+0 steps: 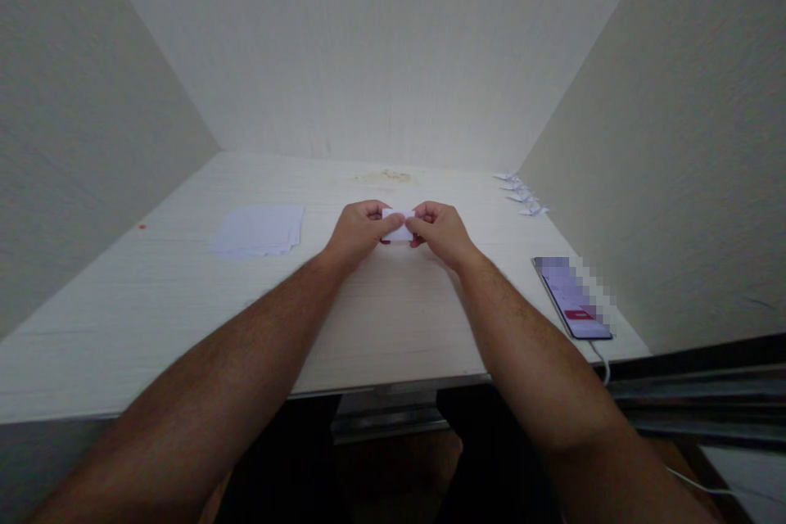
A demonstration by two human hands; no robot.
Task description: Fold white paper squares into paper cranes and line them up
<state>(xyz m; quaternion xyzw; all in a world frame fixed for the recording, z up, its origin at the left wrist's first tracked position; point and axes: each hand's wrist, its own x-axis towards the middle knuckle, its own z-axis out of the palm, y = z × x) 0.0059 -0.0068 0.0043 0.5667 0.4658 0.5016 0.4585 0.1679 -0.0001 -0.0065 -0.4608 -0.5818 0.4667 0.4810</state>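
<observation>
My two forearms reach from the near edge of the desk (184, 319) toward its middle. Nearer than the paper slip (398, 228) and well to its right, a smartphone (572, 296) lies flat with its screen lit; a white cable (600, 362) leaves its near end over the desk edge. At centre, my left hand (359, 231) and my right hand (443, 233) meet on the small white paper slip, held low over the desk; whether it touches the surface I cannot tell. The fingers (393, 220) of both hands are narrowed to a pinch, each on its own end of the slip. Left of the slip, apart from it, lies a loose stack of white sheets (259, 229). Beyond the slip to the right, small folded paper pieces (521, 193) lie in a row. Straight beyond the slip, a faint brownish stain (384, 176) marks the desk.
</observation>
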